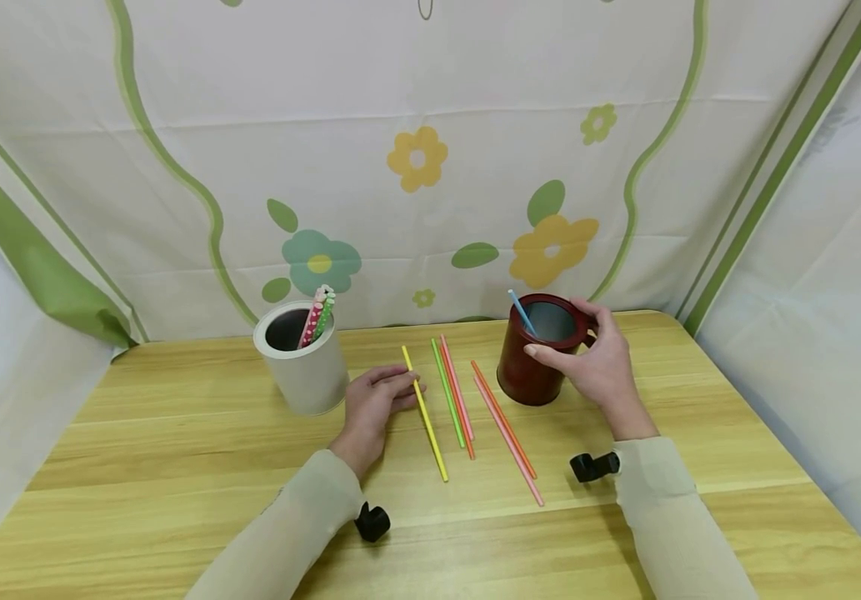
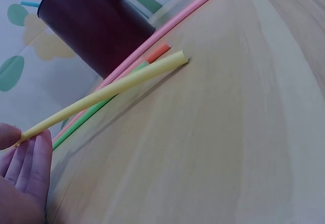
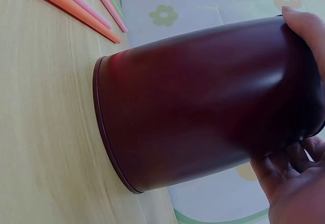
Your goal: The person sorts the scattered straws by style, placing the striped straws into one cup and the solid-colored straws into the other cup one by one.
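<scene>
My left hand [image 1: 372, 410] pinches a yellow drinking straw [image 1: 430, 429] near its far part, between thumb and fingers. In the left wrist view, this straw [image 2: 114, 88] slants up over the wooden table. My right hand [image 1: 601, 364] grips a dark red mug [image 1: 531, 372] by its upper part, thumb at the near rim and fingers at the far right side. A blue straw [image 1: 522, 313] leans inside the mug and sticks out past its rim. The right wrist view has the mug's smooth side [image 3: 203, 107] close up.
Between the hands lie a green straw [image 1: 448, 392] and several pink and orange straws [image 1: 503, 415] on the table [image 1: 475, 542]. At left stands a white container [image 1: 308, 383] with polka-dotted sticks [image 1: 312, 323] in it. A flowered curtain [image 1: 415, 83] hangs behind the table.
</scene>
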`<action>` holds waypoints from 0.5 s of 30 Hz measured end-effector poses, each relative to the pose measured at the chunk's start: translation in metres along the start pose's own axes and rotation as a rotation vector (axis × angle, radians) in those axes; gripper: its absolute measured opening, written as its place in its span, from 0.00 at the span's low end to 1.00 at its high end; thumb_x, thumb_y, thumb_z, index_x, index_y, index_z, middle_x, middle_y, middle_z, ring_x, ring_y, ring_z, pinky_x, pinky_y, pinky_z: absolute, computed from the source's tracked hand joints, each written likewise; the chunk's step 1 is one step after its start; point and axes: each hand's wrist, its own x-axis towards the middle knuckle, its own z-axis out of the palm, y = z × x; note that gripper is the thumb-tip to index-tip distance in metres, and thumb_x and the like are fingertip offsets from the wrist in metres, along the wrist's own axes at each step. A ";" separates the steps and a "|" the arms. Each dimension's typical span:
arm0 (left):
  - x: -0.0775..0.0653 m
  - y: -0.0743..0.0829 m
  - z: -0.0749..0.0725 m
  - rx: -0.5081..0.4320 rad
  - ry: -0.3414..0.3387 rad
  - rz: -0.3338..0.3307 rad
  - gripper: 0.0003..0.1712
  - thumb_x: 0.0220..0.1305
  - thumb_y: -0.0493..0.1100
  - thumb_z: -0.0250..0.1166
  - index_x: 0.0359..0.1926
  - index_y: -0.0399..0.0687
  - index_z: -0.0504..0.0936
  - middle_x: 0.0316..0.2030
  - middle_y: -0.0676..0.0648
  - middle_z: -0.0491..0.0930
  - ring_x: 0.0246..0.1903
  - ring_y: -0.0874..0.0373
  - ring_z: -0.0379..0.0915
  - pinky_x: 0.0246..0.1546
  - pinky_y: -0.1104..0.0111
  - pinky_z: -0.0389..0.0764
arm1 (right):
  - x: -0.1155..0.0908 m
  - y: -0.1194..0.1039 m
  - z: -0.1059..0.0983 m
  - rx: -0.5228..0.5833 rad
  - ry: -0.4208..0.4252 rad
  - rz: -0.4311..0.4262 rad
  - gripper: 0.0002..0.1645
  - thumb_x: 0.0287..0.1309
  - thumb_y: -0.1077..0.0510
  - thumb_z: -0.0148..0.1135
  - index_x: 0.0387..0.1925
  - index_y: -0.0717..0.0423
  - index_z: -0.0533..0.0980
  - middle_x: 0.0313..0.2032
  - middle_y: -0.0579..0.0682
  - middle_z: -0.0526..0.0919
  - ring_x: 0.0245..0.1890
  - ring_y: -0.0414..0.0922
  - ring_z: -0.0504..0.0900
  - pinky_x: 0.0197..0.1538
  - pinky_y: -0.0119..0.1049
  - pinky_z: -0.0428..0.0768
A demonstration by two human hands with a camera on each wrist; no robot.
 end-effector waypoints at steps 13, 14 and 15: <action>-0.017 0.036 0.016 -0.118 0.027 -0.005 0.17 0.70 0.37 0.73 0.57 0.38 0.85 0.44 0.48 0.92 0.45 0.53 0.92 0.50 0.66 0.93 | 0.002 0.002 0.000 0.009 -0.007 0.001 0.62 0.51 0.47 0.87 0.81 0.52 0.61 0.75 0.54 0.72 0.71 0.52 0.72 0.62 0.27 0.76; -0.020 0.040 0.019 -0.118 0.027 0.006 0.17 0.69 0.37 0.74 0.57 0.38 0.85 0.45 0.48 0.92 0.45 0.53 0.92 0.50 0.65 0.93 | 0.002 0.002 0.001 0.009 -0.009 0.004 0.62 0.51 0.47 0.87 0.81 0.52 0.61 0.75 0.55 0.72 0.71 0.52 0.73 0.61 0.26 0.76; -0.022 0.044 0.021 -0.114 0.031 0.014 0.17 0.69 0.37 0.74 0.56 0.38 0.86 0.45 0.47 0.92 0.45 0.53 0.93 0.50 0.65 0.93 | 0.002 0.002 0.001 0.009 -0.011 0.008 0.62 0.50 0.47 0.87 0.81 0.52 0.61 0.75 0.55 0.72 0.70 0.53 0.73 0.60 0.25 0.76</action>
